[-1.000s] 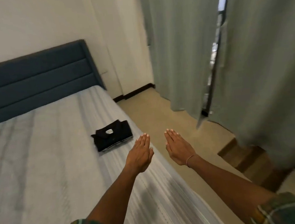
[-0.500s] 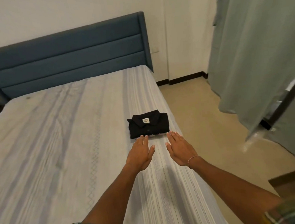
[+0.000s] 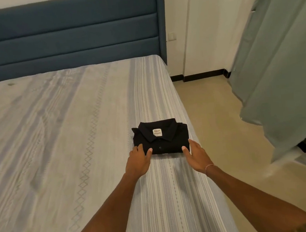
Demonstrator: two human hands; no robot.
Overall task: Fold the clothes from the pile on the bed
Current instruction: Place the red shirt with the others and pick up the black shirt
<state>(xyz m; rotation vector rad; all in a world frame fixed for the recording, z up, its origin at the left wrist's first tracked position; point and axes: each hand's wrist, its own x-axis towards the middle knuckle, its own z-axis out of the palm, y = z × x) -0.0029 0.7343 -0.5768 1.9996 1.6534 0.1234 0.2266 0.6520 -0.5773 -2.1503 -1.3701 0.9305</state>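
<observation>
Head camera looks down on a folded black shirt [image 3: 161, 137] lying on the striped bed [image 3: 62, 134], near the bed's right edge and well short of the blue headboard [image 3: 68, 32]. At the shirt's near left corner the left hand [image 3: 138, 161] touches it with fingers relaxed and slightly apart; at the near right corner the right hand [image 3: 195, 153] does likewise.
</observation>
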